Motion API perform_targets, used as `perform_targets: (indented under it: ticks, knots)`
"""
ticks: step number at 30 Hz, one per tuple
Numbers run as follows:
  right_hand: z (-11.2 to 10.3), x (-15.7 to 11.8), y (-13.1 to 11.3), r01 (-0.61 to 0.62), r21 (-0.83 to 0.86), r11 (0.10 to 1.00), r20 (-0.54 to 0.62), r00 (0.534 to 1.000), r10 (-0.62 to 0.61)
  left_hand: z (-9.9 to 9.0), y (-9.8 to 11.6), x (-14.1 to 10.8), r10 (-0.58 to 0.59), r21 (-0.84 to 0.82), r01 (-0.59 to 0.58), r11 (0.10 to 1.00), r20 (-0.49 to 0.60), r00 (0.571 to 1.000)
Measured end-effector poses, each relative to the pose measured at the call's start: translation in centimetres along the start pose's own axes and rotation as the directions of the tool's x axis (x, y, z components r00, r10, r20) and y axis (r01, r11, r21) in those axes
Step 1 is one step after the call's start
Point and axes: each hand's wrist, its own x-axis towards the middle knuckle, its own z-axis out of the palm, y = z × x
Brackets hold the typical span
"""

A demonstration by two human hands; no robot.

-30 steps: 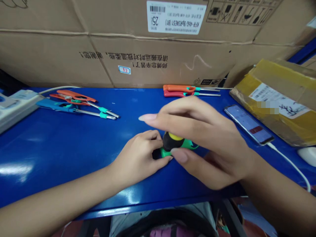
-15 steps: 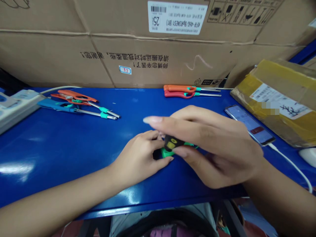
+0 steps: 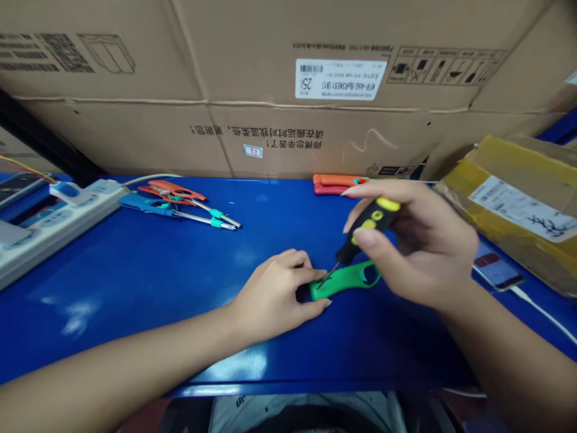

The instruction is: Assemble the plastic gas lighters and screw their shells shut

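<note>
Screwdriver (image 3: 356, 245)'s tipped over more now lol, right fingers (image 3: 376, 246) pinching it, left fingers (image 3: 311, 310) gripping the green casing (image 3: 346, 279).

Hands (image 3: 279, 294) are bare; pale clothing (image 3: 229, 416) bears dark lettering (image 3: 241, 401).
</note>
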Motion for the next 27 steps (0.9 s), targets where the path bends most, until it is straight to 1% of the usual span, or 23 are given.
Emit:
perform_targets:
  ticks: [2, 3, 4, 5, 7, 8, 10, 11, 14, 16, 18, 20, 21, 23, 25, 27]
  knots:
    - [0.0, 0.7, 0.4, -0.076, 0.077, 0.994, -0.148, 0.985, 0.086, -0.2, 0.0, 0.0, -0.005, -0.022, 0.005, 1.000, 0.006, 1.000]
    - [0.0, 1.2, 0.8, -0.110, 0.117, 0.987, -0.198, 0.971, 0.132, -0.3, -0.1, 0.0, -0.005, -0.029, 0.005, 1.000, 0.007, 1.000]
    - [0.0, 1.6, 1.2, -0.143, 0.164, 0.976, -0.226, 0.958, 0.179, -0.4, -0.1, 0.0, -0.003, -0.032, 0.004, 0.999, 0.007, 1.000]
    - [0.1, 1.9, 1.8, -0.189, 0.211, 0.959, -0.224, 0.946, 0.235, -0.5, -0.1, 0.0, 0.000, -0.032, 0.001, 0.999, 0.009, 1.000]
    - [0.4, 2.5, 3.4, -0.295, 0.269, 0.917, -0.157, 0.926, 0.344, -0.8, -0.2, 0.0, 0.010, -0.016, -0.010, 1.000, 0.021, 1.000]
    - [0.8, 2.8, 4.2, -0.353, 0.246, 0.903, -0.108, 0.916, 0.387, -0.9, -0.3, -0.1, 0.019, -0.003, -0.019, 1.000, 0.028, 0.999]
    - [2.0, 3.2, 6.0, -0.464, 0.056, 0.884, 0.069, 0.885, 0.460, -1.1, -0.3, -0.2, 0.043, 0.024, -0.044, 0.999, 0.043, 0.998]
    - [2.9, 3.5, 6.8, -0.475, 0.009, 0.880, 0.110, 0.875, 0.472, -1.2, -0.3, -0.2, 0.053, 0.035, -0.055, 0.998, 0.048, 0.997]
    - [6.3, 4.8, 9.1, -0.451, -0.063, 0.890, 0.127, 0.881, 0.456, -1.4, -0.3, -0.5, 0.072, 0.057, -0.075, 0.996, 0.056, 0.996]
    - [8.9, 6.0, 10.4, -0.424, -0.115, 0.898, 0.160, 0.884, 0.438, -1.5, -0.3, -0.6, 0.077, 0.069, -0.081, 0.994, 0.057, 0.995]
    - [11.3, 7.2, 11.4, -0.373, -0.162, 0.914, 0.206, 0.893, 0.401, -1.5, -0.3, -0.7, 0.082, 0.078, -0.086, 0.993, 0.055, 0.995]
    - [13.2, 8.2, 12.1, -0.300, -0.197, 0.934, 0.252, 0.905, 0.344, -1.6, -0.3, -0.8, 0.084, 0.084, -0.088, 0.993, 0.052, 0.995]
    - [13.9, 8.6, 12.3, -0.256, -0.212, 0.943, 0.277, 0.910, 0.309, -1.6, -0.3, -0.9, 0.084, 0.086, -0.088, 0.992, 0.049, 0.995]
    - [14.9, 9.1, 12.5, -0.163, -0.233, 0.959, 0.356, 0.903, 0.240, -1.6, -0.3, -0.9, 0.079, 0.090, -0.083, 0.992, 0.049, 0.996]
    - [15.3, 9.2, 12.5, -0.088, -0.259, 0.962, 0.420, 0.887, 0.194, -1.6, -0.3, -0.9, 0.065, 0.093, -0.070, 0.993, 0.059, 0.996]
    - [15.4, 9.1, 12.3, -0.042, -0.292, 0.955, 0.444, 0.879, 0.174, -1.5, -0.2, -0.9, 0.049, 0.098, -0.056, 0.994, 0.070, 0.996]
